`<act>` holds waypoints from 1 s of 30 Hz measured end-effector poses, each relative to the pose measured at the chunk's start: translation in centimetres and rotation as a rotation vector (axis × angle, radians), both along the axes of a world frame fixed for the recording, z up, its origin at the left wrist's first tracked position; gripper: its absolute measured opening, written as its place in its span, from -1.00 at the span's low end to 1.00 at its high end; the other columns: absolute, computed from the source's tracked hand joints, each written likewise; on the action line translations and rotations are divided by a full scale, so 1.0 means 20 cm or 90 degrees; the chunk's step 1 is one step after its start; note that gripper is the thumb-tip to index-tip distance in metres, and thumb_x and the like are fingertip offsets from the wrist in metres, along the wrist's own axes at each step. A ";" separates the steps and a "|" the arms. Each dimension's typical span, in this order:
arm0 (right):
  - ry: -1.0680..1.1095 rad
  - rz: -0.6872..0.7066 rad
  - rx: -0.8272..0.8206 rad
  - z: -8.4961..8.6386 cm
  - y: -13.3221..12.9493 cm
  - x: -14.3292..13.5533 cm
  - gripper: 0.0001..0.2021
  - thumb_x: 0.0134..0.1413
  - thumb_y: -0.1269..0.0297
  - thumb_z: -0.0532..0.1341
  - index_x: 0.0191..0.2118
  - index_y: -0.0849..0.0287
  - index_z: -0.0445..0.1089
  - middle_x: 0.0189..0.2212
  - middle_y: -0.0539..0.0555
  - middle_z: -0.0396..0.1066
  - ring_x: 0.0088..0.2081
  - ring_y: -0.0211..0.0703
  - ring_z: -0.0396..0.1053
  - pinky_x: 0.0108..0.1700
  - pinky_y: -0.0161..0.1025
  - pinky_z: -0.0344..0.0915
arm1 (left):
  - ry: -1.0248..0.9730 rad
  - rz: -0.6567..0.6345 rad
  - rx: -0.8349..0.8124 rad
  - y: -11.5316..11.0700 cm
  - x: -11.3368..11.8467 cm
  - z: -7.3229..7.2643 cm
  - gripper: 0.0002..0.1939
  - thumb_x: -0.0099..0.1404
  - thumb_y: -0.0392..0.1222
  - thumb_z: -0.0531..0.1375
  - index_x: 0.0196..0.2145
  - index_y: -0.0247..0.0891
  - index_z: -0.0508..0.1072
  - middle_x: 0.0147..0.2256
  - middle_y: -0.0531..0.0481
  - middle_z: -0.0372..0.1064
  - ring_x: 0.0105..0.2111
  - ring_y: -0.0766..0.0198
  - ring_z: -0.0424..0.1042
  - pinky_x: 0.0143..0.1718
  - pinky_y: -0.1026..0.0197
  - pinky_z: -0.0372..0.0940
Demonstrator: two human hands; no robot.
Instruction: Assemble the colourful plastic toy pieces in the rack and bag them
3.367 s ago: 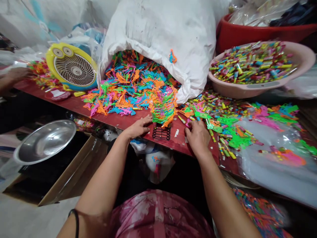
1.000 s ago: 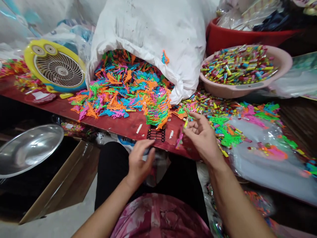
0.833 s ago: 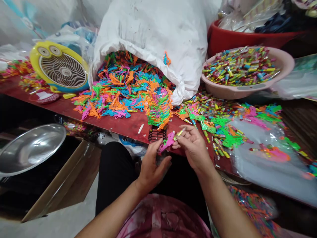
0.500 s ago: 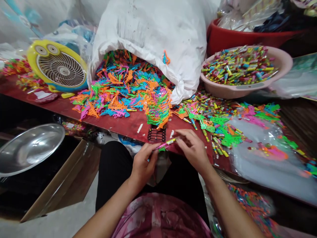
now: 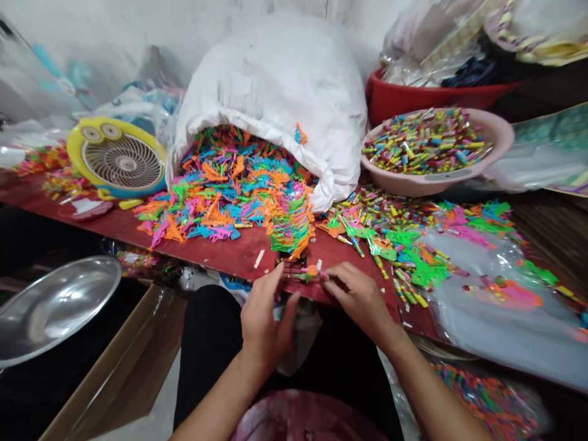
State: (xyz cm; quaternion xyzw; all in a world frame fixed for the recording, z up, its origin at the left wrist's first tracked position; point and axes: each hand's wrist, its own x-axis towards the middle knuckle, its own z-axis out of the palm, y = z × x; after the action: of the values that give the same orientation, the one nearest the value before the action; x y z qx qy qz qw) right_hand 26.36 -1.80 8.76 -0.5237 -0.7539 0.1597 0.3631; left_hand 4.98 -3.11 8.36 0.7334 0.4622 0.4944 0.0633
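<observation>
Right hand's grip [image 5: 359, 296] pinching blurred multicolored plastic toy [image 5: 312, 271], left hand's grip [image 5: 263, 311] spread near it, black grid [image 5: 289, 266] on red bench [image 5: 229, 257]

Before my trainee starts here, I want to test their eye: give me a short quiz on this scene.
1. True or false: the pink basin stands right of the yellow fan.
2. Which is between the left hand and the right hand? A) metal bowl; B) small multicoloured piece; C) red tub.
3. Fill in: colourful plastic pieces spill from the white ____.

Key: 1. True; 2. B; 3. sack.
</observation>
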 end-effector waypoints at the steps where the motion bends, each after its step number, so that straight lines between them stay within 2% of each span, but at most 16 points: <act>1: 0.045 -0.040 -0.016 -0.01 0.01 0.01 -0.89 0.22 0.35 0.18 -0.28 0.15 0.46 -0.41 0.02 0.40 -0.35 -0.19 0.36 -0.29 -0.29 0.24 | -0.037 0.029 -0.012 0.02 -0.01 -0.02 -0.47 0.34 -0.19 0.23 0.23 -0.18 0.24 -0.16 -0.07 0.41 -0.30 0.26 0.42 -0.22 0.20 0.37; 4: 0.166 -0.123 -0.084 -0.02 0.06 0.01 -0.91 0.10 0.29 0.23 -0.36 0.16 0.47 -0.51 -0.03 0.36 -0.47 -0.23 0.30 -0.42 -0.32 0.19 | -0.081 0.075 -0.055 0.12 -0.04 -0.10 -0.63 0.34 -0.14 0.22 0.08 -0.22 0.36 -0.18 -0.08 0.39 -0.23 0.20 0.43 -0.15 0.14 0.38; 8: 0.256 -0.159 -0.133 -0.02 0.10 -0.02 -0.83 0.03 0.18 0.24 -0.40 0.17 0.47 -0.56 -0.02 0.39 -0.52 -0.24 0.29 -0.48 -0.34 0.18 | -0.020 0.103 -0.074 0.27 -0.06 -0.20 -0.52 0.31 -0.05 0.24 0.12 -0.26 0.32 -0.05 -0.20 0.41 -0.03 0.02 0.41 0.02 -0.06 0.32; 11: 0.301 -0.164 -0.131 -0.04 0.12 -0.02 -0.83 -0.03 0.17 0.25 -0.44 0.17 0.46 -0.59 -0.02 0.40 -0.55 -0.25 0.28 -0.51 -0.34 0.18 | 0.048 0.085 -0.112 0.35 -0.06 -0.23 -0.52 0.29 -0.04 0.24 0.11 -0.27 0.34 -0.05 -0.21 0.44 -0.03 -0.03 0.40 0.01 -0.09 0.31; 15: 0.284 -0.179 -0.133 -0.08 0.14 0.00 -0.82 -0.08 0.16 0.26 -0.44 0.17 0.50 -0.57 0.02 0.48 -0.52 -0.21 0.36 -0.47 -0.32 0.22 | 0.092 0.051 -0.115 0.38 -0.05 -0.25 -0.68 0.31 -0.06 0.21 -0.05 -0.25 0.41 -0.16 -0.15 0.47 -0.10 0.01 0.41 -0.04 -0.03 0.30; 19: 0.266 -0.262 -0.182 -0.09 0.15 -0.03 -0.72 -0.11 0.07 0.30 -0.60 0.17 0.46 -0.62 0.08 0.49 -0.57 -0.17 0.38 -0.53 -0.31 0.19 | 0.097 0.055 -0.109 0.37 -0.04 -0.26 -0.69 0.32 -0.04 0.20 -0.04 -0.23 0.40 -0.11 -0.14 0.45 -0.07 0.02 0.39 -0.02 -0.02 0.27; 22: 0.308 -0.267 -0.179 -0.08 0.17 -0.10 -0.72 -0.12 0.08 0.31 -0.65 0.16 0.45 -0.66 0.08 0.47 -0.60 -0.16 0.39 -0.53 -0.30 0.20 | 0.100 0.058 -0.131 0.37 -0.05 -0.26 -0.67 0.31 -0.03 0.21 -0.04 -0.23 0.42 -0.06 -0.15 0.44 -0.02 0.01 0.37 0.03 -0.02 0.26; 30: 0.382 -0.261 -0.106 -0.13 0.20 -0.22 -0.85 -0.13 0.17 0.35 -0.47 0.15 0.55 -0.56 0.04 0.54 -0.50 -0.11 0.45 -0.39 -0.22 0.39 | 0.115 0.051 -0.189 0.37 -0.06 -0.24 -0.59 0.29 -0.03 0.22 0.01 -0.30 0.46 0.08 -0.22 0.38 0.11 -0.05 0.29 0.15 -0.08 0.18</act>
State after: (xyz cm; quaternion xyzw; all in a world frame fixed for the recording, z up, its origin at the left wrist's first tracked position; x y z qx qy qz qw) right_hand 21.91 2.17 6.23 -0.6215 -0.4775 0.2910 0.5486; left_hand 3.87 4.28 3.62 0.7381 0.5631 0.3551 0.1095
